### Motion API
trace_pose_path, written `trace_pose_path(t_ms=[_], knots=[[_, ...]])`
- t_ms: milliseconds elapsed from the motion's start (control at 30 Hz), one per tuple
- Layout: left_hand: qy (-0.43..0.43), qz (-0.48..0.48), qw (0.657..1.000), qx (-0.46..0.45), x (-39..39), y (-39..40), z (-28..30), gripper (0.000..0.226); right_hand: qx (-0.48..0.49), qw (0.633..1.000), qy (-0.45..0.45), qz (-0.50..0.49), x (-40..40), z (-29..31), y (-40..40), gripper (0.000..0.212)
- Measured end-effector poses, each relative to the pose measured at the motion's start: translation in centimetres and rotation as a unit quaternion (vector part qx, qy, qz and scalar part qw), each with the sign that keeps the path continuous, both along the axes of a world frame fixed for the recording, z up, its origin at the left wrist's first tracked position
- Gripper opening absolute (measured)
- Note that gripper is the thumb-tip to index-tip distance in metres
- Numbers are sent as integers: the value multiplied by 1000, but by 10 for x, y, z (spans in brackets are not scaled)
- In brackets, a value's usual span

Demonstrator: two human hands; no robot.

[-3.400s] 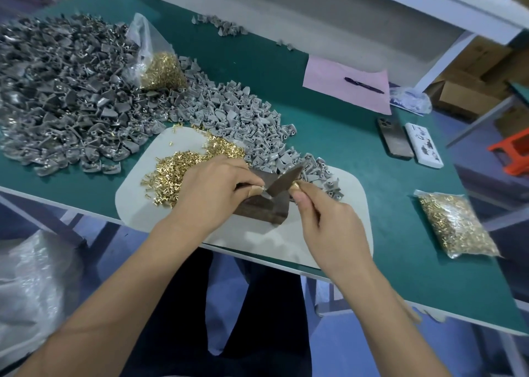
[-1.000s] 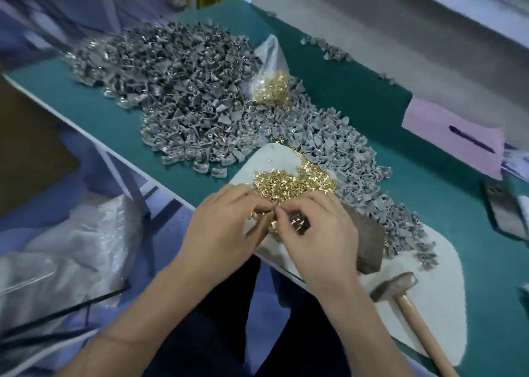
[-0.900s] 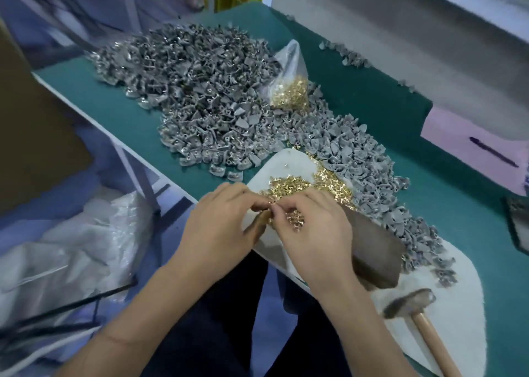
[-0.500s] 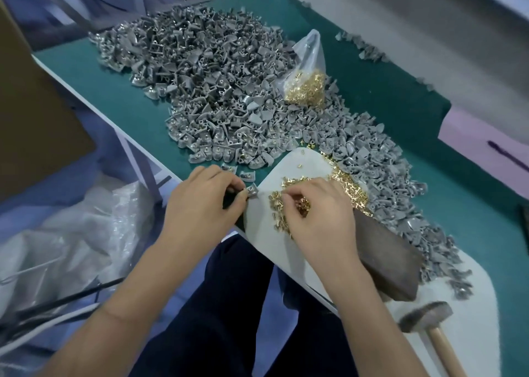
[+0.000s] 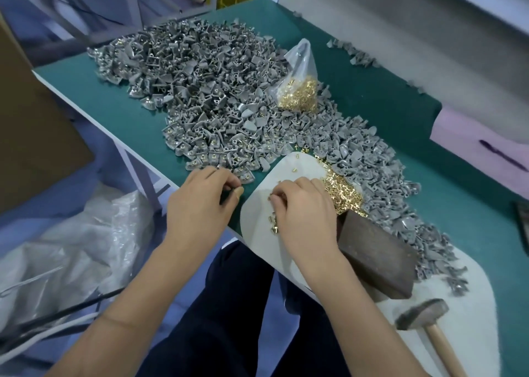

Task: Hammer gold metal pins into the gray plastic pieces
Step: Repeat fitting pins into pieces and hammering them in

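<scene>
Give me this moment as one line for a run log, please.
left hand: at edge of gray plastic pieces | right hand: picking at gold pins on white mat | hammer: lying unused

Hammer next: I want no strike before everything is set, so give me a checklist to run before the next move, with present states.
1. Hammer within reach: ok, it lies on the white mat near the right side, untouched.
2. Dark block in place on the mat: ok.
3. Right hand has a pin: cannot tell; its fingertips work in the loose gold pins.
4. Left hand holds a gray piece: cannot tell; its fingers curl at the edge of the gray pile, the grip hidden.
5. Piece seated on the block: not ok, its top is bare.
6. Hands clear of the block: ok.
</scene>
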State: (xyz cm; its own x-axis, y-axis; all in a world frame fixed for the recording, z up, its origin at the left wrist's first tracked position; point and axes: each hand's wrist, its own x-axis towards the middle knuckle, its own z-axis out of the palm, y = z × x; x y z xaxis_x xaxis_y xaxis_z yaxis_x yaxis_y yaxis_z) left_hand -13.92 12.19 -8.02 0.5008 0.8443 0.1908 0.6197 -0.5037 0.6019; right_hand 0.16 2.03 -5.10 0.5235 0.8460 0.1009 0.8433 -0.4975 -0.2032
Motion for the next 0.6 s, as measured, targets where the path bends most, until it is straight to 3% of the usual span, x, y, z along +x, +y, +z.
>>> trace_pose_path(t_ms=[167,433,600], knots=[[-21,-18,1000,-4,3,-10,1,7,-31,1000,3,3,8,3,2,18],[-80,-114,990,-29,30,-34,15,9,80,996,16,-30,24,18,-38,8],[-109,-222,967,-62,63,-57,24,2,209,962,104,-142,51,26,-98,5]])
